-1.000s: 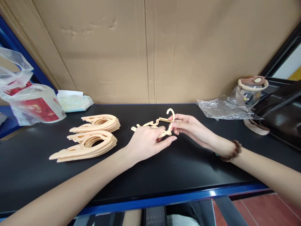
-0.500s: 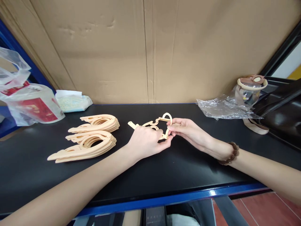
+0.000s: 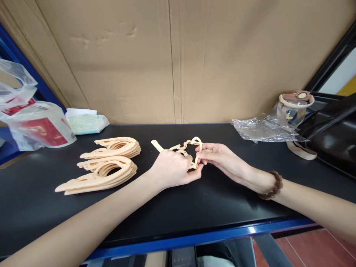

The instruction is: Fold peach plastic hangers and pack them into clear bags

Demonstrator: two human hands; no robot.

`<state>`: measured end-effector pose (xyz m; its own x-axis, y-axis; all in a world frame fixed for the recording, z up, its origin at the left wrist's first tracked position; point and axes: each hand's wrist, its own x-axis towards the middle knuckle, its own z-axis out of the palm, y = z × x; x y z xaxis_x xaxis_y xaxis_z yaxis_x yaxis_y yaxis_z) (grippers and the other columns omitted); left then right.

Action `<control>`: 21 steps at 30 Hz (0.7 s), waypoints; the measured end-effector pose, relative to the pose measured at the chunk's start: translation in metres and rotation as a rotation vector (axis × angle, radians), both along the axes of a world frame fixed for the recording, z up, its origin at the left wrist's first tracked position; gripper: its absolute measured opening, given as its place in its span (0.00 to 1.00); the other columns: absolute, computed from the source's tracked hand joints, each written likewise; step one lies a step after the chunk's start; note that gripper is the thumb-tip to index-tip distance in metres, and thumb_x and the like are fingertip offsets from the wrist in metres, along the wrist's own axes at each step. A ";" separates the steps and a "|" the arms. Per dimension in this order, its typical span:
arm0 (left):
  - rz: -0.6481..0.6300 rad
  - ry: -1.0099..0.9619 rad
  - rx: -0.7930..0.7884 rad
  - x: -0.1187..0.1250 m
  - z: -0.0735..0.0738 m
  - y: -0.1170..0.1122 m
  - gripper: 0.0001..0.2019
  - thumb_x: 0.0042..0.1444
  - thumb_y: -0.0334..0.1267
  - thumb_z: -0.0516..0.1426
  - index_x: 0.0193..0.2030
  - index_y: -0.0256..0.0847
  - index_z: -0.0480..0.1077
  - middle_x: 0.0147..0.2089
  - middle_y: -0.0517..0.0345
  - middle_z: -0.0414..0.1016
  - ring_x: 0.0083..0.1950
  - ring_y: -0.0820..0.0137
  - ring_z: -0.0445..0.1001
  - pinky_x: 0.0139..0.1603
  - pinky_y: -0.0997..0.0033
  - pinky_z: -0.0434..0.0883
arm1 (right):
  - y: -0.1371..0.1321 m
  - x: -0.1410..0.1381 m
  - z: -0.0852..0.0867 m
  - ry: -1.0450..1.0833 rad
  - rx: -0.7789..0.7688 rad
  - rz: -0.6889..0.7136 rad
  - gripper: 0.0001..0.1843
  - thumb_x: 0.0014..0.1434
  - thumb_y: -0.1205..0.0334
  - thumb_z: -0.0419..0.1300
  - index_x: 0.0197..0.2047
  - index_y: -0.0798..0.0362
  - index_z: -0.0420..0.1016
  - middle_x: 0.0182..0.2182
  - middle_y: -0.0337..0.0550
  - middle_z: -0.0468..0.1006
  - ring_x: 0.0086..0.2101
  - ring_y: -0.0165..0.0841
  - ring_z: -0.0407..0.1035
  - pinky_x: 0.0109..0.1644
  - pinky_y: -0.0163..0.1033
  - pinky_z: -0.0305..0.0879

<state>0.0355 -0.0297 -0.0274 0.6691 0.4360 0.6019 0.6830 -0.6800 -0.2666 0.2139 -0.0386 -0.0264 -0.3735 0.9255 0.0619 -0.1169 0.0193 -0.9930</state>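
Note:
Both my hands meet at the middle of the black tabletop (image 3: 194, 207) around one beige plastic hanger (image 3: 182, 147). My left hand (image 3: 172, 168) is closed over the hanger's body, with one arm sticking out past the knuckles to the far left. My right hand (image 3: 219, 157) pinches the hook end between thumb and fingers; a brown bead bracelet (image 3: 274, 185) is on that wrist. To the left lie two stacks of the same folded beige hangers (image 3: 108, 163).
A clear plastic bag with a red label (image 3: 39, 128) and a white packet (image 3: 85, 120) lie at the back left. Crumpled clear plastic (image 3: 264, 129), a lidded bottle (image 3: 294, 107) and a black bag (image 3: 330, 133) sit at the right. A cardboard wall (image 3: 178, 55) stands behind.
The hanger's hook has turned down and inward between my hands, and both hands have drawn slightly closer together. The stacks have not moved.

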 end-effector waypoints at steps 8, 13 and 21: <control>0.037 0.092 -0.006 0.000 0.001 0.000 0.22 0.56 0.44 0.49 0.17 0.37 0.72 0.15 0.52 0.72 0.16 0.67 0.71 0.18 0.72 0.54 | 0.002 -0.002 -0.002 -0.028 0.040 -0.049 0.07 0.52 0.63 0.64 0.34 0.55 0.73 0.26 0.37 0.75 0.27 0.27 0.65 0.37 0.36 0.60; 0.090 0.124 -0.044 0.003 0.001 0.000 0.23 0.57 0.43 0.48 0.16 0.37 0.70 0.13 0.51 0.70 0.17 0.67 0.71 0.19 0.73 0.54 | 0.001 -0.005 -0.005 -0.073 0.101 -0.148 0.11 0.50 0.59 0.66 0.32 0.53 0.69 0.24 0.38 0.76 0.27 0.29 0.68 0.36 0.38 0.62; 0.241 0.090 -0.098 -0.001 0.018 -0.001 0.21 0.66 0.47 0.43 0.37 0.36 0.71 0.23 0.53 0.76 0.21 0.65 0.74 0.20 0.72 0.46 | 0.007 0.005 0.002 -0.130 0.353 -0.239 0.09 0.58 0.56 0.60 0.39 0.52 0.69 0.28 0.38 0.76 0.31 0.31 0.70 0.39 0.39 0.64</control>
<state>0.0345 -0.0305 -0.0095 0.5879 0.6423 0.4918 0.8047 -0.5262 -0.2749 0.2193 -0.0314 -0.0241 -0.1777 0.9175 0.3559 0.0576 0.3708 -0.9269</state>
